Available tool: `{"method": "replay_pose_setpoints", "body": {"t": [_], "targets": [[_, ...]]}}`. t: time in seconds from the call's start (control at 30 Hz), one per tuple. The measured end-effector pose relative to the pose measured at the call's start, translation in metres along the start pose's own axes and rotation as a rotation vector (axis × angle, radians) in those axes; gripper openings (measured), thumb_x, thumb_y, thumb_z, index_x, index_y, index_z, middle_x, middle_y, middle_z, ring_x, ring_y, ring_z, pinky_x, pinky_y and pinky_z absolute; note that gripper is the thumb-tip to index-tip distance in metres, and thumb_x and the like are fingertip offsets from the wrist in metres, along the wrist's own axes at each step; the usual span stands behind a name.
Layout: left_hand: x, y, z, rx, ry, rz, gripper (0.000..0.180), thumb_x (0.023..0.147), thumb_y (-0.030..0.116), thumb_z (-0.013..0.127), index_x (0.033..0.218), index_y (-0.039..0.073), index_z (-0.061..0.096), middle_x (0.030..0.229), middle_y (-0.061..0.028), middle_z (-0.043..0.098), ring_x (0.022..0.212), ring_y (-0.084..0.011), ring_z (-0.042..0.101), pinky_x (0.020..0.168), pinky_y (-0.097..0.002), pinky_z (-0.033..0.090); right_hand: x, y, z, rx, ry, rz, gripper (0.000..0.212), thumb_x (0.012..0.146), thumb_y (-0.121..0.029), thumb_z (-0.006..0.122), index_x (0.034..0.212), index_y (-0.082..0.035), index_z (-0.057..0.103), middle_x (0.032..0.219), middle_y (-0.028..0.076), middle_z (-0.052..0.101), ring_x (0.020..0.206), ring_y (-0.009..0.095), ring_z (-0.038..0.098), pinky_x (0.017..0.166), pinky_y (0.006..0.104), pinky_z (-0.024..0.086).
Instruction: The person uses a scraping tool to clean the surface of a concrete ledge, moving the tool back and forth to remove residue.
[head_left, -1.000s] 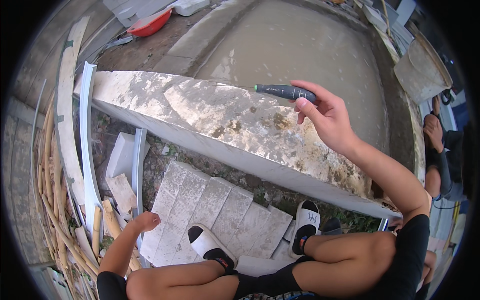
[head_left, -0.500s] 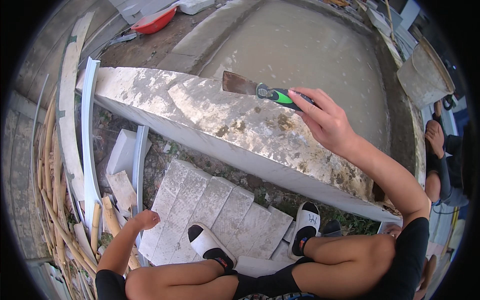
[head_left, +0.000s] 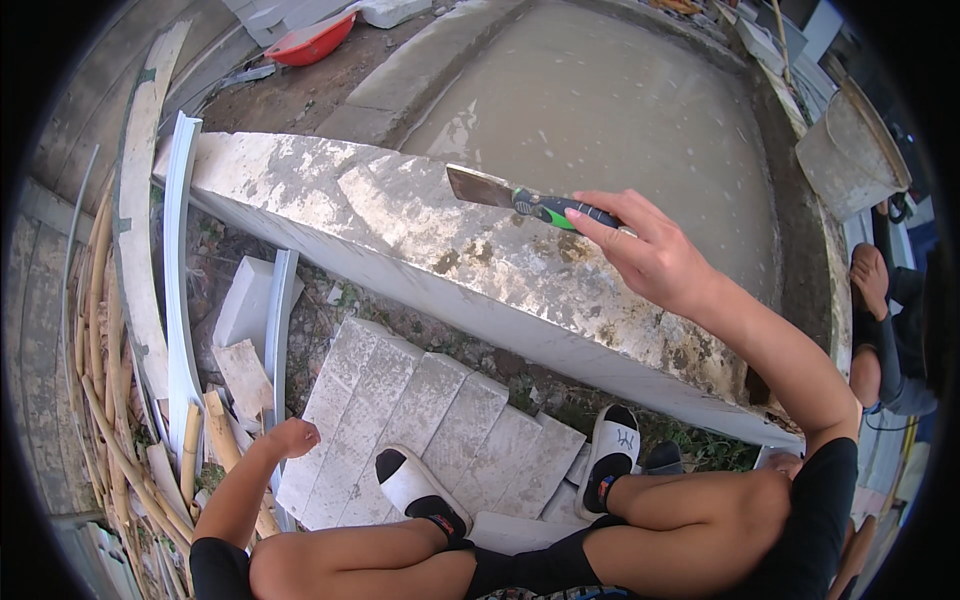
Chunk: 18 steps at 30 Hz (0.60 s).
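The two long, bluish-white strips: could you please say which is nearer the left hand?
The shorter-looking strip, close by the bare left hand; the longer-looking strip is farther left.

From back here I've got the right hand [head_left: 650, 250] up and gripping, thumb [head_left: 580, 217] opposite the fingers [head_left: 625, 203]. My left hand [head_left: 293, 438] is curled in, wrist [head_left: 267, 452] just behind its fingers.

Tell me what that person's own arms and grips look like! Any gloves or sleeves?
The left sleeve and right sleeve are black and end near the elbows. Below them, the left forearm and right forearm are bare, with no watch showing. The left grip and right grip have bare fingers, with no gloves.
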<state>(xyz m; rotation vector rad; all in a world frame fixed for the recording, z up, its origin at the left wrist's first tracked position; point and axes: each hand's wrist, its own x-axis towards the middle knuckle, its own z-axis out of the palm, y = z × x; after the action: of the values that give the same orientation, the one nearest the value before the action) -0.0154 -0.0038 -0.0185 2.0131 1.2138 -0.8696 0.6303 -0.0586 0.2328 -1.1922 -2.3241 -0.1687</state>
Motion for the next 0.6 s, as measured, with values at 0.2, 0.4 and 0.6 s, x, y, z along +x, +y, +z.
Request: {"method": "replay_pose_setpoints", "body": {"t": [0.2, 0.4, 0.6], "targets": [[-0.005, 0.001, -0.003, 0.007, -0.004, 0.004, 0.026, 0.091, 0.027, 0.059, 0.106, 0.014, 0.076, 0.104, -0.0155, 0.074, 0.098, -0.0346, 0.070, 0.090, -0.0426, 0.055, 0.000, -0.001, 0.000, 0.002, -0.006, 0.001, 0.058, 0.076, 0.010, 0.067, 0.132, -0.006, 0.063, 0.124, 0.020, 0.062, 0.101, 0.032, 0.064, 0.079, 0.0384, 0.058], [-0.009, 0.010, -0.010, 0.011, -0.047, -0.030, 0.026, 0.092, 0.027, 0.059, 0.107, 0.014, 0.076, 0.105, -0.0155, 0.074, 0.099, -0.0346, 0.070, 0.090, -0.0428, 0.055, 0.001, -0.003, -0.001, 0.006, -0.012, 0.002, 0.057, 0.076, 0.010, 0.067, 0.131, -0.006, 0.064, 0.125, 0.020, 0.062, 0.102, 0.032, 0.064, 0.080, 0.0386, 0.058], [-0.010, 0.008, -0.010, -0.002, -0.060, -0.044, 0.026, 0.092, 0.027, 0.059, 0.107, 0.014, 0.076, 0.107, -0.0158, 0.074, 0.100, -0.0348, 0.070, 0.090, -0.0428, 0.055, 0.001, -0.002, 0.000, -0.005, -0.010, 0.002, 0.057, 0.076, 0.010, 0.067, 0.131, -0.006, 0.064, 0.125, 0.020, 0.062, 0.103, 0.032, 0.064, 0.080, 0.0384, 0.058]]}}
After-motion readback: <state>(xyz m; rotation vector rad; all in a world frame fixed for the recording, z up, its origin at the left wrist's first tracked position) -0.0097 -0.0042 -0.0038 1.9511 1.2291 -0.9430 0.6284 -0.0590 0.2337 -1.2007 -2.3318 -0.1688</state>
